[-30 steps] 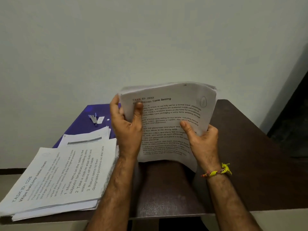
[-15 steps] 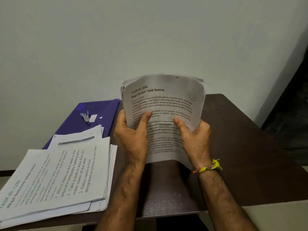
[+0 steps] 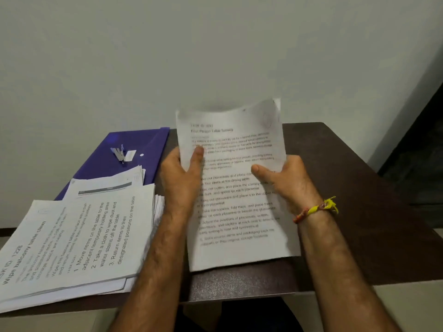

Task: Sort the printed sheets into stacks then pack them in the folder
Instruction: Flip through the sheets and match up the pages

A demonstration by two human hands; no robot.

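Dark brown table. Purple folder at far left, part covered by sorted stack. Held bundle of sheets upright at table centre, lower edge near the tabletop, probably for squaring. Left hand, right hand: thumbs clamped on front; fingers hidden behind. Text blurred.

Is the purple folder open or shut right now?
Shut, it seems: the purple folder lies flat on the table, its snap visible, with no sheets showing inside.
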